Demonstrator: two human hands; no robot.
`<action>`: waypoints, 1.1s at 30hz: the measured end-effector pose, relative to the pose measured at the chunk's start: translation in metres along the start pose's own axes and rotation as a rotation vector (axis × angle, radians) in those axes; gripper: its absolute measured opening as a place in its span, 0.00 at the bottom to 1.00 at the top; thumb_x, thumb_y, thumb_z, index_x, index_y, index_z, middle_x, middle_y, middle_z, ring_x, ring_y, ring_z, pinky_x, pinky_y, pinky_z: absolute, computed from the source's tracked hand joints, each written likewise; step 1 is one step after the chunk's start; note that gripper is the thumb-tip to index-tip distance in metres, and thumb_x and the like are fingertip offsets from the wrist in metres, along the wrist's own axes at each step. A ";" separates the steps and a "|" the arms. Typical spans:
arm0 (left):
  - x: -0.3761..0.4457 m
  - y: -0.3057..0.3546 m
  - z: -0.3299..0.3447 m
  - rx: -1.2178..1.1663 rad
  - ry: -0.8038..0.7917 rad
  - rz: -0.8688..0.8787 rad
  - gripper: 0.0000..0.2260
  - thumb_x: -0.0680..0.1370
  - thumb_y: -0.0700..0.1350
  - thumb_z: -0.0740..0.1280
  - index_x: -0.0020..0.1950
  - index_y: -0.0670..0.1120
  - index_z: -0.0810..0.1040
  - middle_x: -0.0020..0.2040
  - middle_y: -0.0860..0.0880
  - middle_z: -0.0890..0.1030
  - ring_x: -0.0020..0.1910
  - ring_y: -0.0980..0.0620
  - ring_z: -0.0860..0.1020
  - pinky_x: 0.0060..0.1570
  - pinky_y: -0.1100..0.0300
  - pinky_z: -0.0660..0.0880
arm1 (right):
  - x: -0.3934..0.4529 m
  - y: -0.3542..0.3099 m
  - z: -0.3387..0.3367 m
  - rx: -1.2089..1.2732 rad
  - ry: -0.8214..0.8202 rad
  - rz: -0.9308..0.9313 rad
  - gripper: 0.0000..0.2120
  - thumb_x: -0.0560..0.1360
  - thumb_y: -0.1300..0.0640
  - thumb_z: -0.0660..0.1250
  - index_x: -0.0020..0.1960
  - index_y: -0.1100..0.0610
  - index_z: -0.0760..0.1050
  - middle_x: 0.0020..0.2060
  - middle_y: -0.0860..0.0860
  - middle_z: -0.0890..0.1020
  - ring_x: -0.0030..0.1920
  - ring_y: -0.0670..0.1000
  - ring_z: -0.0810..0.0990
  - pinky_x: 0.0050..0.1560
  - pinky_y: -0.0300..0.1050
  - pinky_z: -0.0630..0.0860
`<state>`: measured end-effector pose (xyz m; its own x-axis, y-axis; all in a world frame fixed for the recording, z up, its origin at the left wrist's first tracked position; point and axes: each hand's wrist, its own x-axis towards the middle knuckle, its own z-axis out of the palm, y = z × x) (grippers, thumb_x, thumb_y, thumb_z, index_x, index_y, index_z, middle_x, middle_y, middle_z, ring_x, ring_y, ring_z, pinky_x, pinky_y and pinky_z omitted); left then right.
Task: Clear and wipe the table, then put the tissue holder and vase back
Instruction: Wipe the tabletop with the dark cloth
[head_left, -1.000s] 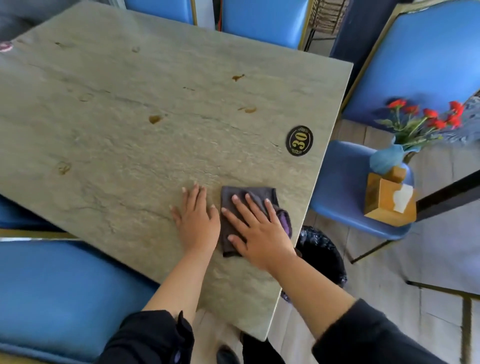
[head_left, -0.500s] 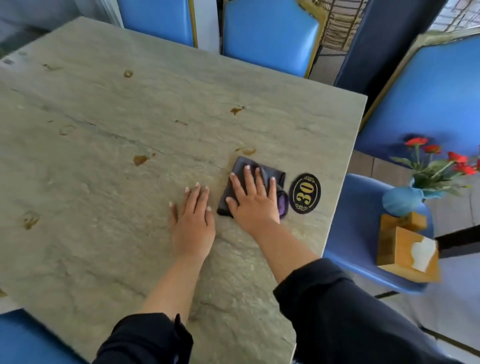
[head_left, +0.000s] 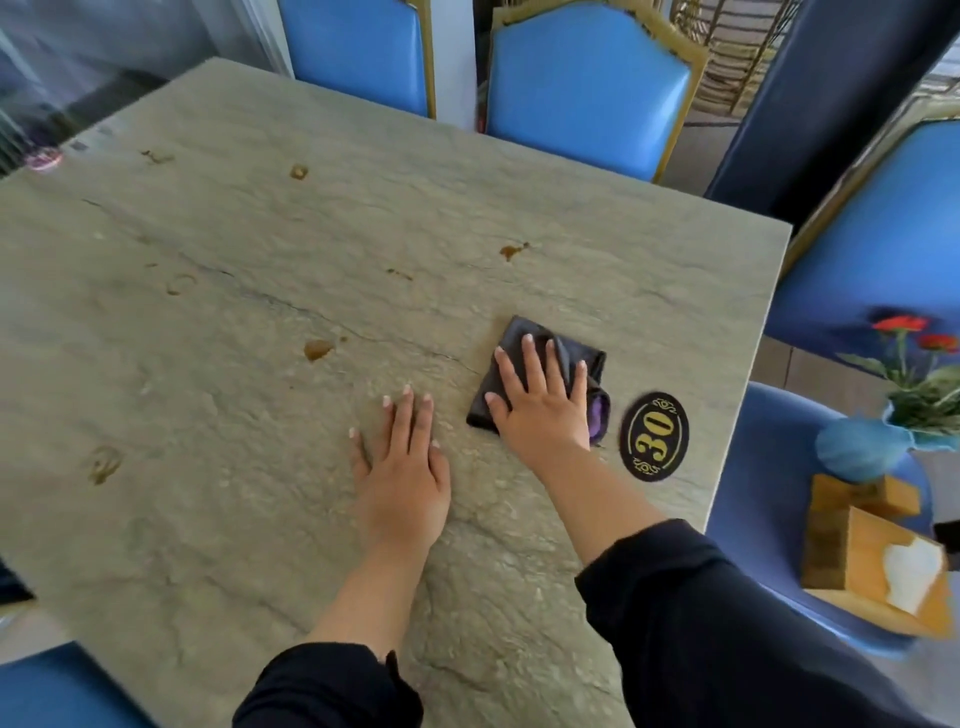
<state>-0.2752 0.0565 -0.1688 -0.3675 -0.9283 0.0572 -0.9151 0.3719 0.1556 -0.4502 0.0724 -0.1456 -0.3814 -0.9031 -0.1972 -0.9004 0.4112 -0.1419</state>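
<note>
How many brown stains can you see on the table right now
7 show on the table: one far left, one far middle, one far right, a faint streak, a ring, a blob, a smear near left. The cloth may hide others.

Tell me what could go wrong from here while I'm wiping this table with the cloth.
1. Brown stains lie well beyond the cloth under your right hand; short strokes near the number plaque could miss them.
2. The vase and tissue holder sit on a chair seat close to your right elbow; a wide swing might knock them off.
3. Your left hand rests flat on the table, so it may smear an area already wiped.
</note>
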 end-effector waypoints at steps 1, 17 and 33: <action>0.001 0.000 0.000 -0.009 0.004 0.000 0.26 0.79 0.51 0.41 0.78 0.53 0.54 0.79 0.54 0.53 0.78 0.53 0.50 0.74 0.40 0.49 | -0.003 -0.005 0.000 -0.007 -0.009 -0.057 0.28 0.81 0.39 0.39 0.77 0.43 0.37 0.77 0.49 0.36 0.76 0.53 0.32 0.73 0.63 0.32; -0.012 0.140 0.006 -0.160 -0.079 0.484 0.26 0.79 0.55 0.51 0.75 0.46 0.64 0.77 0.46 0.62 0.76 0.47 0.59 0.72 0.43 0.54 | -0.047 0.092 -0.017 0.504 0.385 0.440 0.24 0.77 0.68 0.54 0.71 0.56 0.69 0.74 0.51 0.66 0.77 0.51 0.53 0.76 0.48 0.38; 0.099 0.159 0.027 -0.021 -0.037 0.592 0.26 0.80 0.60 0.48 0.77 0.53 0.59 0.78 0.52 0.59 0.77 0.47 0.55 0.72 0.36 0.50 | -0.013 0.104 -0.006 0.322 0.334 0.446 0.27 0.80 0.61 0.50 0.78 0.51 0.52 0.78 0.46 0.50 0.78 0.48 0.41 0.77 0.47 0.37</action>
<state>-0.4620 0.0237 -0.1651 -0.8205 -0.5618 0.1060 -0.5492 0.8260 0.1269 -0.5408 0.1260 -0.1518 -0.7960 -0.6053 0.0007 -0.5522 0.7256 -0.4106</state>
